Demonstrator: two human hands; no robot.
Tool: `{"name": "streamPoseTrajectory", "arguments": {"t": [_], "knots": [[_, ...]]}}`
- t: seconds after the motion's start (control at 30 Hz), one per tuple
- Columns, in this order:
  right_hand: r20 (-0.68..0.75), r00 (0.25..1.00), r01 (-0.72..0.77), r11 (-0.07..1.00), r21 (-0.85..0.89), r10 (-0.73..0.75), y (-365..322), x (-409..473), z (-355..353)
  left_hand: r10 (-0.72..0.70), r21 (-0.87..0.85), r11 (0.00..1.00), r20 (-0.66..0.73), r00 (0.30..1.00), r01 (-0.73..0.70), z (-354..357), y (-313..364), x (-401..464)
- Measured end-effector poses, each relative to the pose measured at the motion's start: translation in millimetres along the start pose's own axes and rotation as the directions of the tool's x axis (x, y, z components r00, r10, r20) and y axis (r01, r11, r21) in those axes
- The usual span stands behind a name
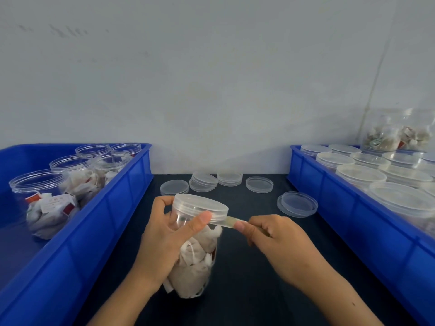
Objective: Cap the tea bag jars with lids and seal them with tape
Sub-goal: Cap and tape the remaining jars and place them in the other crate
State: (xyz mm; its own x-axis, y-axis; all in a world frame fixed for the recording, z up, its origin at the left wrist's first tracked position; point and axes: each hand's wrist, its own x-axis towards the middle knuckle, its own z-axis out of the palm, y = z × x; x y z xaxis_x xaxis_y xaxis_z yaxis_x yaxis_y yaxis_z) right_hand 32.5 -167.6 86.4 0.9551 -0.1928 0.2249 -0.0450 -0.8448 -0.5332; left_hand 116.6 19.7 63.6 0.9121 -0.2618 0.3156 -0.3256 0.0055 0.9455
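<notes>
Left blue plastic bin: uncapped jars are kept there.
Left hand: the clear lidded tea bag jar, centre near, is gripped, thumb pressing the seam.
Right hand: a clear tape strip is pinched and held taut.
Right bin: capped jars are collected there.

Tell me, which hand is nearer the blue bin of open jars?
Left. The left hand, gripping the capped jar, is beside that bin; the right hand, pinching tape, is farther away.

wall: pale grey, scuffed | table: dark | light: even
</notes>
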Motion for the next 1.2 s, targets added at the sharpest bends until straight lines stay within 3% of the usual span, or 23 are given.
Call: {"name": "streamPoseTrajectory", "arguments": {"t": [0.67,1.0,1.2], "knots": [[-0.078,0.996,0.030,0.997,-0.074,-0.036,-5,-1,0,-0.069,-0.152,0.984,0.164,0.984,0.094,0,1,0],[-0.108,0.994,-0.038,0.996,-0.075,0.030,-13,-8,11,-0.065,-0.154,0.984,0.166,0.984,0.091,-1,4,-3],[-0.165,0.986,-0.064,0.987,-0.146,0.040,-18,-10,12,0.036,0.034,0.999,0.079,0.996,-0.039,3,3,-5]]}}
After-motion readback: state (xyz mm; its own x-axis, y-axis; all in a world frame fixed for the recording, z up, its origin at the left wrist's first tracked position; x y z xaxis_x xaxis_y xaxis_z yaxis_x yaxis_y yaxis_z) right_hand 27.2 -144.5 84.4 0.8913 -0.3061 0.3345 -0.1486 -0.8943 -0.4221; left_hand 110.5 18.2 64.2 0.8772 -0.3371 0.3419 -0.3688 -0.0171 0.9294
